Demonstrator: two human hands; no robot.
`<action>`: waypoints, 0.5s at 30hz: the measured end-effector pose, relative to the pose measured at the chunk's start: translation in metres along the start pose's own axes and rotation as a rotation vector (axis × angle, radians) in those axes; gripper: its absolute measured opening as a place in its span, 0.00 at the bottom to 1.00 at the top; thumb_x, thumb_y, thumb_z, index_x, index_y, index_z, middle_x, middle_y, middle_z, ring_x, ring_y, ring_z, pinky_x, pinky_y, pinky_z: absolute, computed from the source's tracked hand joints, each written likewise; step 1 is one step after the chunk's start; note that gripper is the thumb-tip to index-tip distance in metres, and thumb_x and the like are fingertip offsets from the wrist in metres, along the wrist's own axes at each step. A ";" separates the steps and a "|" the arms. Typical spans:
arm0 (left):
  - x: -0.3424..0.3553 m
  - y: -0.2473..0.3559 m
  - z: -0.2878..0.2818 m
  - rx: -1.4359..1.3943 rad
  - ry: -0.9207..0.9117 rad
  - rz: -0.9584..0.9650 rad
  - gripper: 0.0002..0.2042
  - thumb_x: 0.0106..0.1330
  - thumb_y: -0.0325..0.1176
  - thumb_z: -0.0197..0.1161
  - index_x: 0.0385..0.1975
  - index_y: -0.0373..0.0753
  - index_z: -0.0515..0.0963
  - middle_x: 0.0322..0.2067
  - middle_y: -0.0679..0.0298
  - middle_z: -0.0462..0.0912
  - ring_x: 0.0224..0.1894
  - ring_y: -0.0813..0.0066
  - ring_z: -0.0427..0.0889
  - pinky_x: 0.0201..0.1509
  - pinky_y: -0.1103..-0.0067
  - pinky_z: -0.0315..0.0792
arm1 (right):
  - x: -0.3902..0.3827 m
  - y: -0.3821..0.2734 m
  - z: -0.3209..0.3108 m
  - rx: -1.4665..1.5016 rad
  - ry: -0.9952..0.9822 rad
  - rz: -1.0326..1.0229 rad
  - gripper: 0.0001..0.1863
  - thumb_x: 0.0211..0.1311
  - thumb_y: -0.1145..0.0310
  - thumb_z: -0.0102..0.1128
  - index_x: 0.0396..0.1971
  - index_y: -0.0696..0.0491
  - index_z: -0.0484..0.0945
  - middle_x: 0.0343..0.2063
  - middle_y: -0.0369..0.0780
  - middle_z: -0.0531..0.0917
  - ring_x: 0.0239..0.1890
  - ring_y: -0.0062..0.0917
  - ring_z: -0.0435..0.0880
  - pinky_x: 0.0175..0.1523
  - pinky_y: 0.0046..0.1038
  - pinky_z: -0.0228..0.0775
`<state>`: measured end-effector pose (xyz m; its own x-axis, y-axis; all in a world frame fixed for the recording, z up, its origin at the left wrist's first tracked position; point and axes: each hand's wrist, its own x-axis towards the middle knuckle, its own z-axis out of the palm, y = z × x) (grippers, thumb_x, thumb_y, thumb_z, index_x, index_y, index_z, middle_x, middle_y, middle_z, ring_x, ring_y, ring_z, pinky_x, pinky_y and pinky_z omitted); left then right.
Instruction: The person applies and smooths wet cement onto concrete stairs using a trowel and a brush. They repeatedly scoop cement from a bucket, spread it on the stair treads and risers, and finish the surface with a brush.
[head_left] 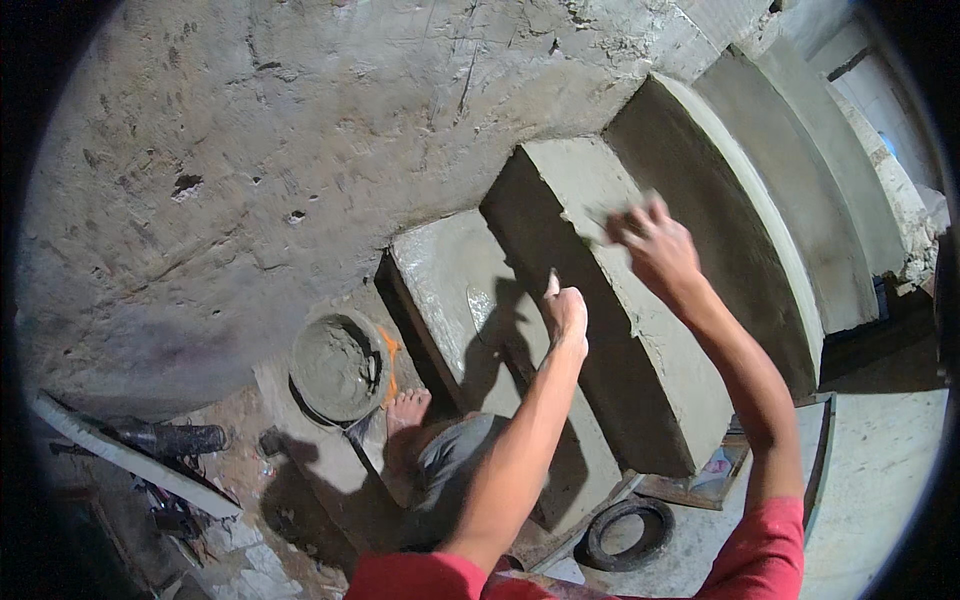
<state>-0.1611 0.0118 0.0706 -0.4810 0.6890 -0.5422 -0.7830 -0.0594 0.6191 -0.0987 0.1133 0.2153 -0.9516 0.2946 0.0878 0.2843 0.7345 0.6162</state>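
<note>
Holding the right hand (657,248), motion-blurred with fingers bent, over the tread (685,365) of the second cement step, at its front edge in the wall-side half; cannot tell whether pinching anything or touching the surface. Holding the left hand (568,318), fingers curled and thumb extended, before the same step's riser (612,375); cannot tell whether gripping anything. Note, just off the front edge of the lowest step (445,260), near its wall-side corner, a round bucket (298,372) containing grey mortar (338,365).
</note>
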 end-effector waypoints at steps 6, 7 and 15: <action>-0.065 0.096 -0.064 -0.329 -0.109 0.453 0.43 0.51 0.18 0.48 0.76 0.30 0.56 0.76 0.46 0.57 0.78 0.50 0.57 0.79 0.65 0.53 | 0.175 -0.101 0.082 -0.337 0.064 -0.139 0.15 0.62 0.60 0.60 0.43 0.49 0.88 0.50 0.43 0.78 0.56 0.40 0.75 0.36 0.28 0.79; -0.067 0.110 -0.075 -0.373 -0.066 0.407 0.43 0.50 0.18 0.47 0.76 0.31 0.57 0.76 0.48 0.58 0.78 0.51 0.58 0.79 0.64 0.52 | 0.188 -0.112 0.091 -0.408 -0.002 -0.194 0.15 0.62 0.60 0.60 0.40 0.52 0.88 0.45 0.43 0.79 0.53 0.39 0.75 0.30 0.28 0.75; -0.077 0.145 -0.089 -0.385 -0.095 0.401 0.37 0.59 0.22 0.44 0.76 0.33 0.58 0.76 0.54 0.60 0.77 0.57 0.59 0.78 0.61 0.53 | 0.180 -0.117 0.114 -0.698 -0.140 -0.123 0.19 0.65 0.62 0.56 0.48 0.59 0.85 0.46 0.50 0.82 0.45 0.39 0.75 0.16 0.26 0.61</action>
<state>-0.2727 -0.1145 0.1517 -0.7465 0.6196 -0.2424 -0.6425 -0.5767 0.5046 -0.2893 0.1503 0.0699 -0.9347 0.3448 -0.0862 -0.0090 0.2196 0.9756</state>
